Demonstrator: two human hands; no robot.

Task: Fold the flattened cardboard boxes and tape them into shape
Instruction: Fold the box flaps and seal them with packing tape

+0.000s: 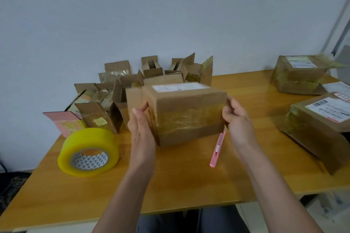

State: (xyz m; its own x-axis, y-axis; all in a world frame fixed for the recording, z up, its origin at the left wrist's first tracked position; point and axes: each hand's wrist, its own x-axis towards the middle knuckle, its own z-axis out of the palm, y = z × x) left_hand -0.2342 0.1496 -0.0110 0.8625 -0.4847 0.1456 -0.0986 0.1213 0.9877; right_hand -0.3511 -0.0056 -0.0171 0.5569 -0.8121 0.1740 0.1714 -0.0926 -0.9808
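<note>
Head view is showing a person holding a cardboard box (181,113) up in front of them, just above the table (189,176), with its near bottom corner seeming to be touching or nearly touching the wood. The left hand (141,130) is pressing against the box's left side with the thumb curling over the near edge, beside a loose flap (133,100) that is standing out to the left. The right hand (236,119) is gripping the right edge, fingers wrapping around the far side and out of sight. A band of yellowish tape is running across the box's front face, and a white label is sitting on top.

The roll of yellow tape (88,152) is lying well to the left on the table, and the pink utility knife (217,147) is lying just below and right of the box, near the right wrist.

Judging the risks: the open flap is looking unsecured, so the box may be springing out of shape if either hand is letting go to reach for the tape. The box is looking slightly blurred, suggesting motion, and a turn could be knocking the small open boxes (117,96) crowding just behind it. Setting the box down carelessly could be landing it on the knife, leaving it rocking. Whether the knife's blade is out I cannot tell.
</note>
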